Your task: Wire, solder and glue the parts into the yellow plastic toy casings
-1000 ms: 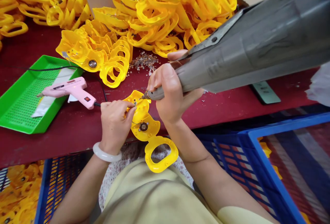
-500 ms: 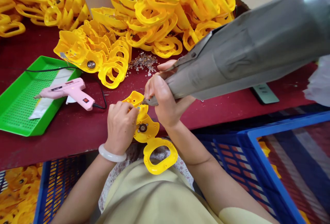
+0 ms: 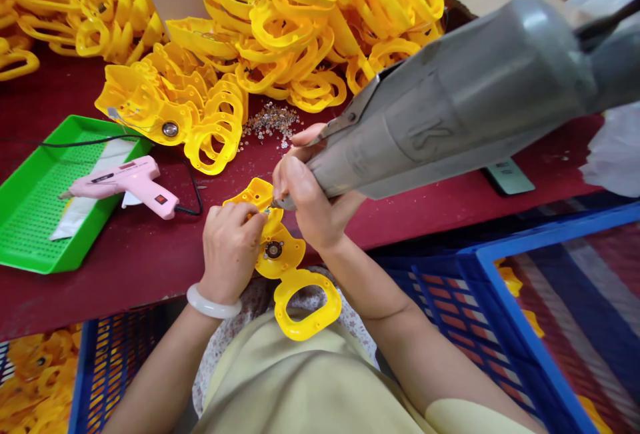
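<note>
My left hand (image 3: 233, 247) is closed on the upper edge of a yellow plastic shell (image 3: 283, 257), which has a round dark metal part in its middle and a ring-shaped handle hanging over my lap. Wrapped round the nose of a grey power screwdriver (image 3: 430, 121) is my right hand (image 3: 315, 197). The tool slants down from the upper right, its tip at the shell's upper part beside my left fingers. Whether a screw sits under the tip is hidden. Beyond my hands lies a small heap of screws (image 3: 273, 121).
A pink glue gun (image 3: 120, 184) rests across a green tray (image 3: 75, 251) at the left. Yellow shells (image 3: 300, 27) are piled along the back of the red table (image 3: 150, 261). A phone (image 3: 509, 176) lies at the right, above a blue crate (image 3: 475, 254).
The view has shifted slightly. The screwdriver's rear end shows more now. Both hands keep their hold, with the tip still at the shell.
</note>
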Action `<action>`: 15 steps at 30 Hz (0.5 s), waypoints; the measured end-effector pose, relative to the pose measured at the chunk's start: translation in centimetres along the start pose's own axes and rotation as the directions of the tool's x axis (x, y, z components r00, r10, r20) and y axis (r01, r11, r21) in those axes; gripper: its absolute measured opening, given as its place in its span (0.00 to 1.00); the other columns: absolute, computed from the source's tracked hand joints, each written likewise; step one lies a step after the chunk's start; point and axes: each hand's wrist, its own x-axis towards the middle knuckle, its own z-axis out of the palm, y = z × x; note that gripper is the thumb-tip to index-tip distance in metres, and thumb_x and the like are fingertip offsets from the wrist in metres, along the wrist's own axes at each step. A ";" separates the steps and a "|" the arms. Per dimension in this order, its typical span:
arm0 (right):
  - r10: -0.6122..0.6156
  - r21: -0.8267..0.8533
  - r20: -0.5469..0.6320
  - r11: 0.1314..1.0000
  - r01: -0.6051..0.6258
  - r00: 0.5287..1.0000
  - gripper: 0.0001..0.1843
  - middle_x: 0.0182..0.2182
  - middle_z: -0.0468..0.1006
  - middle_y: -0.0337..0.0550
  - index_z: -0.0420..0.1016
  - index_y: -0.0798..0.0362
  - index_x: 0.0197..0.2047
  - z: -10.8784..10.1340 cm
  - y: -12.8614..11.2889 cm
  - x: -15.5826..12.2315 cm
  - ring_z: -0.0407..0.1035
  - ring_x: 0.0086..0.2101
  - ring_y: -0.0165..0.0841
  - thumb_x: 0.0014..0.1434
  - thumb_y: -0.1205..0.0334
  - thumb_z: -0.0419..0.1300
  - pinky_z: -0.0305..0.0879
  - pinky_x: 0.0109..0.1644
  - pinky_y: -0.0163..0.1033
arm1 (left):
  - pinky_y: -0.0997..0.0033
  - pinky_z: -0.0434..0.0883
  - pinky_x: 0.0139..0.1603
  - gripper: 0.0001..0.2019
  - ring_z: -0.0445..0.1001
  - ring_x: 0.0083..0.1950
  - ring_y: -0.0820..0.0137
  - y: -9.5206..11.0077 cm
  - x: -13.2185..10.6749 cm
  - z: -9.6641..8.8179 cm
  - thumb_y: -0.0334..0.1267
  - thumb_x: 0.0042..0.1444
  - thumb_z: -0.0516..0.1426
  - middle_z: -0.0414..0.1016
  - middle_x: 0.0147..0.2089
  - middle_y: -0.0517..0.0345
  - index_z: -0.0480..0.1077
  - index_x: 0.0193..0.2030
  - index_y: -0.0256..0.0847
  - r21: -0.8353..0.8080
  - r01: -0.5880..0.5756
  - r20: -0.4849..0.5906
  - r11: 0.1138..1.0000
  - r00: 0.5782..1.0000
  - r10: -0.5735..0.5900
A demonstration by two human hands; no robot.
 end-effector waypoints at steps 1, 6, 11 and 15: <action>0.007 0.002 -0.004 1.000 -0.007 1.000 0.08 0.14 0.59 0.33 0.63 0.51 0.33 -0.1 0.1 0.0 0.56 0.14 0.28 0.52 0.64 0.61 0.55 0.18 0.35 | 0.63 0.55 0.36 0.05 0.62 0.36 0.67 0.0 0.0 0.0 0.30 0.60 0.56 0.69 0.34 0.56 0.69 0.32 0.37 0.000 -0.003 -0.001 1.000 1.000 0.003; 0.012 0.019 -0.004 1.000 -0.012 1.000 0.09 0.15 0.60 0.33 0.66 0.49 0.32 -0.4 0.6 -0.1 0.56 0.13 0.29 0.49 0.63 0.63 0.54 0.17 0.37 | 0.63 0.55 0.37 0.05 0.61 0.36 0.67 0.1 0.2 -0.2 0.30 0.61 0.56 0.71 0.34 0.57 0.69 0.33 0.37 0.006 -0.020 0.008 1.000 1.000 0.020; -0.012 0.040 0.019 0.999 0.011 1.000 0.09 0.15 0.61 0.33 0.68 0.47 0.33 -0.8 0.9 -0.2 0.57 0.14 0.29 0.49 0.66 0.64 0.53 0.17 0.37 | 0.62 0.54 0.37 0.03 0.63 0.35 0.66 0.2 0.3 -0.3 0.30 0.60 0.57 0.71 0.33 0.57 0.71 0.35 0.37 -0.010 -0.040 -0.021 0.999 0.999 0.039; 0.027 0.012 0.008 1.000 -0.027 1.000 0.09 0.15 0.60 0.33 0.68 0.47 0.33 -0.6 0.8 -0.2 0.56 0.14 0.30 0.49 0.61 0.65 0.53 0.17 0.38 | 0.62 0.55 0.37 0.02 0.65 0.35 0.67 0.2 0.1 -0.1 0.30 0.60 0.57 0.72 0.34 0.58 0.71 0.36 0.37 -0.012 -0.037 -0.017 0.999 0.999 0.037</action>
